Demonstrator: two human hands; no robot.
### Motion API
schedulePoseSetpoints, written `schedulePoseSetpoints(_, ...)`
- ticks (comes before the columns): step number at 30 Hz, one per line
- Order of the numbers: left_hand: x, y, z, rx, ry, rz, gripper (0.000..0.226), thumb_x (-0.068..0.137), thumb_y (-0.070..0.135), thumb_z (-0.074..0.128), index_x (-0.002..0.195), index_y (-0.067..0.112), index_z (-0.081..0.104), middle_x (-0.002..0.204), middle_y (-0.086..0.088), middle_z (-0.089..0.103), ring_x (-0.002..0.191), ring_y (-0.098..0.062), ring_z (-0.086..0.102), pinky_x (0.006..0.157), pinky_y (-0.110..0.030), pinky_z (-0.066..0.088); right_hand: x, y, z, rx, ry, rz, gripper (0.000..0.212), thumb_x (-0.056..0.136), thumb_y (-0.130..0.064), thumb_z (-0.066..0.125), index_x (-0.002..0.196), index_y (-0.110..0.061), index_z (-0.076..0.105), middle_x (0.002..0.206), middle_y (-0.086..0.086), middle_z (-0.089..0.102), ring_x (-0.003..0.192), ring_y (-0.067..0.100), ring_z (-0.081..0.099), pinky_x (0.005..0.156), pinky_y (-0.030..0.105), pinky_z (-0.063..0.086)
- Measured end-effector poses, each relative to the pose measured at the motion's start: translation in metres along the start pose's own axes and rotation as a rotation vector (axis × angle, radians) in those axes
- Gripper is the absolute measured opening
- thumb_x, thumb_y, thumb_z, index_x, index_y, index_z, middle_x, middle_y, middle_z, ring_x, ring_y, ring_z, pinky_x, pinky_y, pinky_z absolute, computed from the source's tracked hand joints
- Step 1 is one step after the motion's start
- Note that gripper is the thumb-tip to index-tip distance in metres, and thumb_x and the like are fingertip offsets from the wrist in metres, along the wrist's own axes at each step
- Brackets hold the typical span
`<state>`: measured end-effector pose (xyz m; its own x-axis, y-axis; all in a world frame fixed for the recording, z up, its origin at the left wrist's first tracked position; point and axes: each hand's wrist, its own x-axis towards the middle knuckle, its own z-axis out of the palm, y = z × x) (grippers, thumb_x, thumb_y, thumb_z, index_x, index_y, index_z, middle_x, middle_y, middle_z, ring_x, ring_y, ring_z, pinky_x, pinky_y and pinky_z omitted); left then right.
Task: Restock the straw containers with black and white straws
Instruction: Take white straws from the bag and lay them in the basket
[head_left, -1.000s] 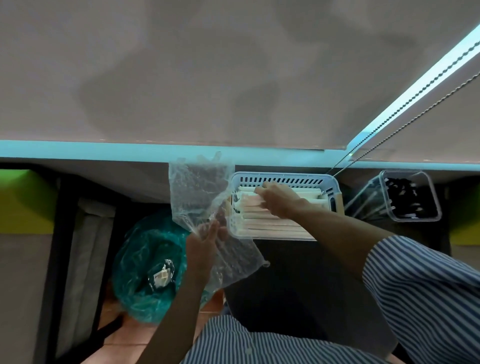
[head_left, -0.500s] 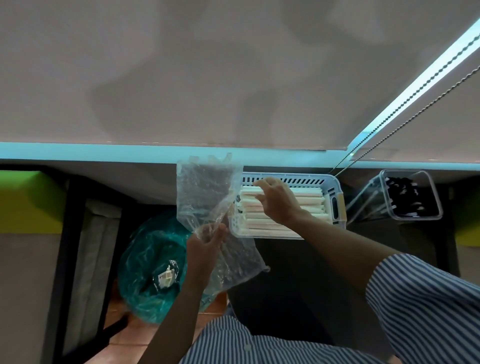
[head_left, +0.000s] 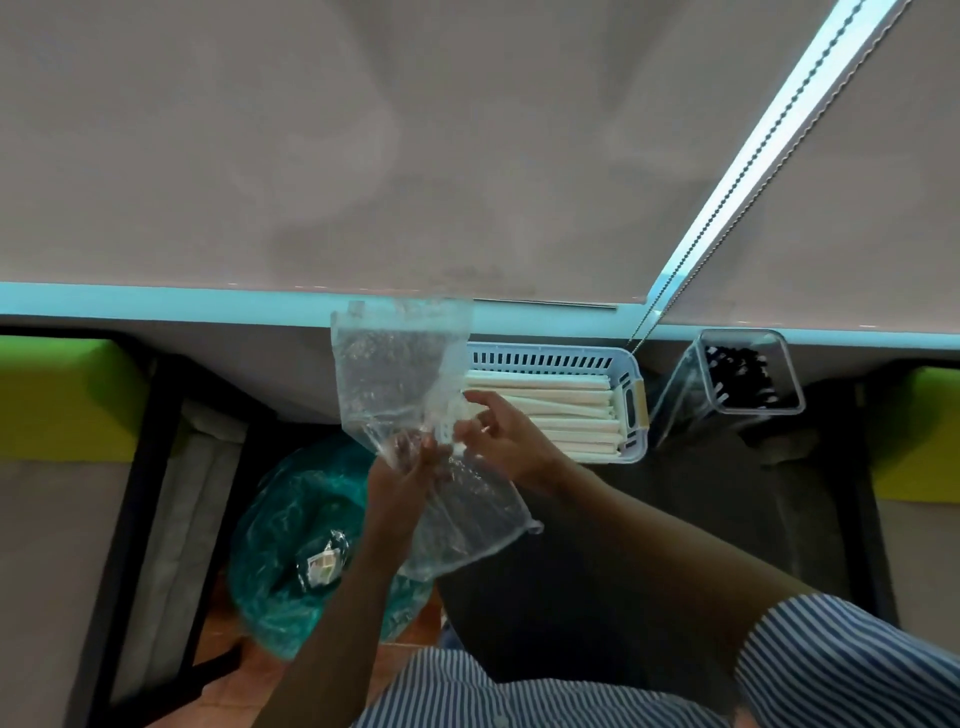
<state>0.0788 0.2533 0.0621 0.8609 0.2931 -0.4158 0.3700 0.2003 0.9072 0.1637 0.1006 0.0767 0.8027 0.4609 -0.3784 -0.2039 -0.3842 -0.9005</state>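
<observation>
A pale slotted basket (head_left: 558, 357) at the counter's back holds several white paper-wrapped straws (head_left: 550, 402) lying flat. To its right stands a clear container (head_left: 748, 371) of black straws. My left hand (head_left: 402, 480) holds an empty clear plastic bag (head_left: 395, 384) upright in front of the basket's left end. My right hand (head_left: 501, 434) has its fingers curled at the bag's right edge, just left of the straws; whether it pinches the bag is unclear.
A teal plastic bag (head_left: 291, 525) with a small packet in it lies low at the left. Green and grey panels flank the dark counter (head_left: 675, 519). A roller blind and its bead chain (head_left: 727, 208) hang behind.
My right hand left the white straws in the basket and came left to the clear bag. The left hand kept the bag upright.
</observation>
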Motion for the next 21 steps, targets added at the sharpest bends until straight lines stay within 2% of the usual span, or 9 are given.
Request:
schedulePoseSetpoints(3, -0.012, -0.003, 0.017, 0.045, -0.058, 0.000, 0.041, 0.094, 0.043, 0.058, 0.113, 0.007, 0.064, 0.101, -0.013, 0.076, 0.084, -0.029, 0.072, 0.072, -0.039, 0.059, -0.021, 0.011, -0.006, -0.006, 0.096, -0.026, 0.048, 0.093, -0.021, 0.069, 0.136, -0.012, 0.051, 0.096, 0.005, 0.074, 0.083, 0.019, 0.074, 0.077, 0.038, 0.062)
schedulePoseSetpoints(5, -0.021, -0.007, 0.027, 0.018, -0.064, -0.027, 0.030, 0.097, 0.037, 0.060, 0.111, 0.012, 0.066, 0.102, -0.015, 0.075, 0.086, -0.029, 0.071, 0.076, -0.046, 0.058, -0.036, 0.021, -0.017, 0.012, 0.156, -0.046, 0.036, 0.092, -0.014, 0.070, 0.126, -0.011, 0.060, 0.090, 0.007, 0.075, 0.078, 0.021, 0.074, 0.072, 0.033, 0.062)
schedulePoseSetpoints(7, -0.035, -0.016, 0.035, -0.001, -0.047, -0.074, 0.022, 0.096, 0.028, 0.065, 0.109, 0.010, 0.068, 0.098, -0.014, 0.075, 0.084, -0.028, 0.073, 0.075, -0.045, 0.061, -0.051, 0.038, -0.032, -0.059, 0.221, -0.065, 0.022, 0.091, -0.012, 0.070, 0.113, -0.010, 0.067, 0.089, 0.001, 0.074, 0.076, 0.015, 0.072, 0.071, 0.025, 0.060)
schedulePoseSetpoints(9, -0.044, -0.035, 0.035, 0.145, -0.027, -0.079, 0.015, 0.092, 0.025, 0.070, 0.098, 0.011, 0.071, 0.087, -0.009, 0.075, 0.079, -0.026, 0.073, 0.071, -0.042, 0.062, -0.067, 0.056, -0.050, -0.175, 0.244, -0.091, 0.012, 0.090, -0.008, 0.070, 0.101, -0.011, 0.070, 0.088, -0.006, 0.071, 0.077, 0.005, 0.069, 0.075, 0.018, 0.056)
schedulePoseSetpoints(11, -0.059, -0.055, 0.038, 0.272, -0.083, -0.077, 0.007, 0.091, 0.020, 0.072, 0.086, 0.016, 0.073, 0.076, -0.001, 0.073, 0.071, -0.017, 0.067, 0.063, -0.028, 0.055, -0.088, 0.075, -0.069, -0.273, 0.201, -0.099, 0.012, 0.090, 0.002, 0.065, 0.094, -0.009, 0.069, 0.083, -0.002, 0.070, 0.073, 0.006, 0.066, 0.071, 0.018, 0.055)
schedulePoseSetpoints(14, -0.067, -0.079, 0.034, 0.385, -0.191, -0.174, 0.005, 0.093, 0.016, 0.070, 0.094, 0.012, 0.071, 0.084, -0.005, 0.073, 0.073, -0.016, 0.065, 0.057, -0.014, 0.048, -0.101, 0.093, -0.085, -0.421, 0.099, -0.046, 0.018, 0.090, 0.006, 0.059, 0.088, -0.010, 0.066, 0.079, -0.002, 0.068, 0.073, 0.011, 0.065, 0.074, 0.031, 0.057)
schedulePoseSetpoints(18, -0.086, -0.098, 0.038, 0.495, -0.123, -0.318, 0.020, 0.093, 0.023, 0.070, 0.107, 0.010, 0.062, 0.093, -0.004, 0.069, 0.072, -0.013, 0.064, 0.053, -0.016, 0.045, -0.125, 0.121, -0.096, -0.582, -0.044, 0.061, 0.022, 0.087, 0.001, 0.058, 0.087, -0.019, 0.067, 0.082, -0.008, 0.069, 0.081, 0.011, 0.066, 0.081, 0.034, 0.055)
schedulePoseSetpoints(21, -0.083, -0.099, 0.035, 0.599, -0.077, -0.250, 0.018, 0.091, 0.024, 0.073, 0.102, 0.015, 0.063, 0.088, -0.001, 0.068, 0.073, -0.013, 0.063, 0.057, -0.016, 0.045, -0.132, 0.133, -0.096, -0.665, -0.124, 0.081, 0.026, 0.084, -0.001, 0.062, 0.084, -0.026, 0.063, 0.083, -0.009, 0.067, 0.081, 0.012, 0.066, 0.080, 0.034, 0.055)
